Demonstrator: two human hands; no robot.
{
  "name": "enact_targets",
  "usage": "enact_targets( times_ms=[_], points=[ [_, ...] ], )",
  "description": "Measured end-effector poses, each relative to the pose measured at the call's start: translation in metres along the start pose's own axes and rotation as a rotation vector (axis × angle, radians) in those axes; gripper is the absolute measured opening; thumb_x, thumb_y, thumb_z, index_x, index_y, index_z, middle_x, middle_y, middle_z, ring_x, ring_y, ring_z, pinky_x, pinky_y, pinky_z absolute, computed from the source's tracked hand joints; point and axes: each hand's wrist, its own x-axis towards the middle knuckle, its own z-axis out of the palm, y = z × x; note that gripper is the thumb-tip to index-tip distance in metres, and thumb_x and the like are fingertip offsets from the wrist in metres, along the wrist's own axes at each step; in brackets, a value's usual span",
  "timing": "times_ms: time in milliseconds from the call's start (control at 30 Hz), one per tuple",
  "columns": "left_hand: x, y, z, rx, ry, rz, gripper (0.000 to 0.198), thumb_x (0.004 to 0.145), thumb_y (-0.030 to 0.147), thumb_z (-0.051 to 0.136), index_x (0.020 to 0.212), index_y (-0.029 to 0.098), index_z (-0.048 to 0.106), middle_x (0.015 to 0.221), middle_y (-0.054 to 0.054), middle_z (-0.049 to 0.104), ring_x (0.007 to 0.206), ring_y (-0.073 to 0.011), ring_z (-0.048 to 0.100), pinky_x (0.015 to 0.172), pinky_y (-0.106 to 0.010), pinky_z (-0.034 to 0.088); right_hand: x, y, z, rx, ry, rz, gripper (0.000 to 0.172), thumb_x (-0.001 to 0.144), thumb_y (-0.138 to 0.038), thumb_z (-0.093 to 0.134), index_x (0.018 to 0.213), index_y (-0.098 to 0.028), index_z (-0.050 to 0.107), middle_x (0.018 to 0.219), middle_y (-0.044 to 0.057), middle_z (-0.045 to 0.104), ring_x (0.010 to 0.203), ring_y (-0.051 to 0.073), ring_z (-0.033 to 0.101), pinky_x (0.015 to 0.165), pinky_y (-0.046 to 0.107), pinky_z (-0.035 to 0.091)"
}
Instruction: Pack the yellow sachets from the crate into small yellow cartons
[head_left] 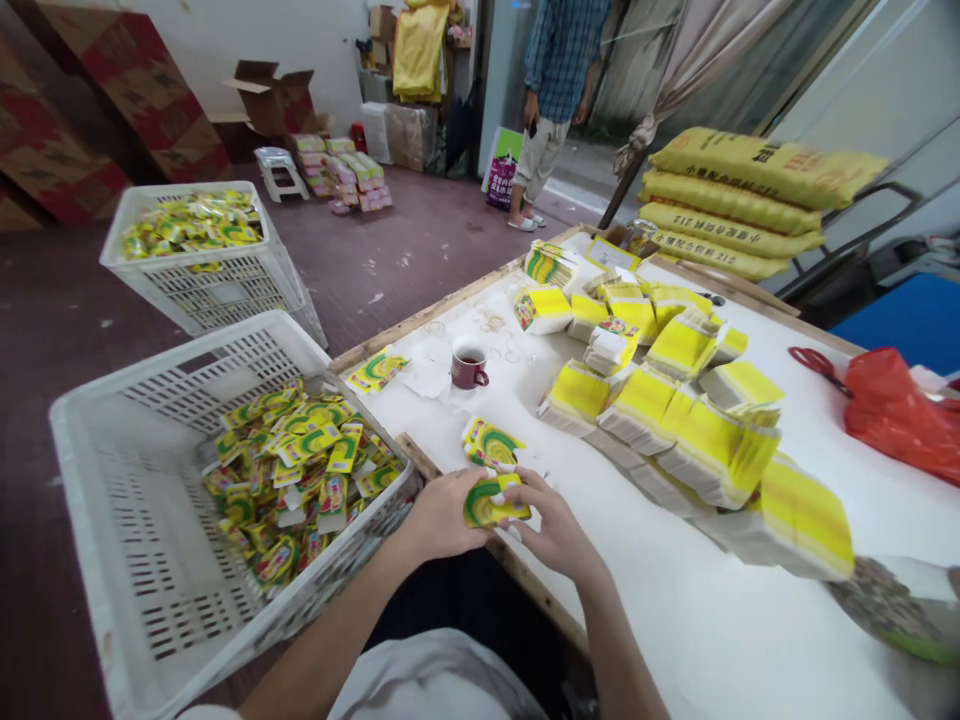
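Note:
Over the table's near edge, both my hands are on a small yellow-and-green printed carton [482, 503]. My left hand [441, 515] grips it from the left side. The fingers of my right hand [551, 522] are closed on its right end. Just beyond them, another carton [491, 442] of the same print lies on the white tabletop [637, 620]. A single carton [377, 370] rests near the table's left edge. To my left stands a white plastic crate [97, 480], with many such cartons [300, 450] heaped inside.
A dark red mug [469, 368] with dark liquid stands on the table. Stacks of flat yellow cartons [709, 445] cover its middle and right. A red plastic bag [904, 410] lies far right. A second crate [225, 290], yellow sacks [735, 215] and a standing person [566, 60] are beyond.

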Motion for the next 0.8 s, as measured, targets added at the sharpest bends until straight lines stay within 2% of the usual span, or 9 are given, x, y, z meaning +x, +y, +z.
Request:
enact_targets(
  times_ms=[100, 167, 200, 300, 367, 433, 500, 667, 800],
  points=[
    [-0.001, -0.003, 0.005, -0.082, 0.088, -0.015, 0.056, 0.070, 0.031, 0.077, 0.122, 0.021, 0.059, 0.121, -0.012, 0.070, 0.112, -0.0318, 0.067, 0.100, -0.044, 0.051, 0.005, 0.004, 0.016, 0.109, 0.143, 0.047, 0.040, 0.082, -0.027, 0.067, 0.121, -0.022, 0.061, 0.135, 0.015, 0.059, 0.132, 0.029, 0.054, 0.107, 0.047, 0.047],
    [-0.005, -0.007, 0.007, -0.298, 0.188, -0.055, 0.057, 0.069, 0.033, 0.080, 0.121, 0.022, 0.059, 0.117, -0.009, 0.071, 0.107, -0.0283, 0.068, 0.097, -0.041, 0.052, 0.010, 0.013, 0.024, 0.233, 0.220, 0.077, 0.061, 0.082, -0.034, 0.069, 0.138, -0.022, 0.047, 0.140, 0.015, 0.055, 0.125, 0.027, 0.059, 0.104, 0.046, 0.050],
    [-0.007, -0.010, 0.007, -0.456, 0.293, -0.080, 0.060, 0.068, 0.036, 0.082, 0.121, 0.023, 0.058, 0.116, -0.008, 0.070, 0.105, -0.0266, 0.068, 0.095, -0.039, 0.053, 0.014, 0.018, 0.025, 0.253, 0.251, 0.100, 0.065, 0.083, -0.038, 0.068, 0.141, -0.022, 0.042, 0.139, 0.015, 0.055, 0.119, 0.026, 0.062, 0.100, 0.044, 0.053],
    [-0.011, -0.022, 0.005, -1.003, 0.754, -0.154, 0.063, 0.071, 0.058, 0.077, 0.121, 0.024, 0.057, 0.122, -0.010, 0.067, 0.111, -0.0255, 0.065, 0.095, -0.038, 0.053, 0.027, 0.035, 0.023, -0.039, 0.322, 0.258, 0.047, 0.085, -0.037, 0.065, 0.126, -0.020, 0.052, 0.122, 0.013, 0.063, 0.106, 0.025, 0.065, 0.089, 0.043, 0.056],
    [-0.012, -0.031, 0.004, -1.276, 0.948, -0.223, 0.063, 0.072, 0.070, 0.070, 0.112, 0.022, 0.060, 0.124, -0.011, 0.065, 0.113, -0.0254, 0.064, 0.097, -0.040, 0.052, 0.035, 0.044, 0.021, -0.280, 0.352, 0.370, 0.030, 0.079, -0.029, 0.069, 0.106, -0.019, 0.061, 0.108, 0.013, 0.066, 0.103, 0.030, 0.064, 0.089, 0.045, 0.053],
    [-0.011, -0.036, 0.005, -1.400, 0.952, -0.320, 0.060, 0.070, 0.069, 0.072, 0.104, 0.021, 0.059, 0.119, -0.011, 0.066, 0.109, -0.0240, 0.065, 0.096, -0.041, 0.052, 0.040, 0.050, 0.022, -0.367, 0.373, 0.423, 0.023, 0.072, -0.020, 0.074, 0.092, -0.020, 0.063, 0.098, 0.014, 0.065, 0.101, 0.033, 0.063, 0.090, 0.047, 0.050],
    [-0.010, -0.035, 0.010, -1.403, 0.855, -0.382, 0.055, 0.071, 0.061, 0.076, 0.104, 0.022, 0.056, 0.116, -0.009, 0.067, 0.103, -0.0220, 0.066, 0.091, -0.040, 0.053, 0.043, 0.053, 0.027, -0.381, 0.391, 0.437, 0.021, 0.069, -0.015, 0.074, 0.084, -0.021, 0.061, 0.093, 0.013, 0.064, 0.100, 0.034, 0.061, 0.088, 0.046, 0.048],
    [-0.004, -0.020, 0.026, -1.309, 0.691, -0.420, 0.045, 0.077, 0.052, 0.075, 0.103, 0.023, 0.051, 0.109, -0.007, 0.069, 0.092, -0.0177, 0.067, 0.079, -0.032, 0.054, 0.043, 0.052, 0.033, -0.388, 0.401, 0.441, 0.024, 0.067, -0.013, 0.070, 0.081, -0.024, 0.055, 0.087, 0.010, 0.065, 0.092, 0.031, 0.061, 0.080, 0.040, 0.047],
    [0.000, -0.015, 0.037, -1.282, 0.619, -0.466, 0.049, 0.074, 0.049, 0.080, 0.104, 0.020, 0.054, 0.114, -0.010, 0.067, 0.101, -0.0200, 0.067, 0.085, -0.034, 0.056, 0.039, 0.042, 0.029, -0.341, 0.400, 0.464, 0.017, 0.074, -0.019, 0.061, 0.085, -0.024, 0.048, 0.071, 0.001, 0.061, 0.067, 0.022, 0.060, 0.061, 0.031, 0.042]
  ],
)
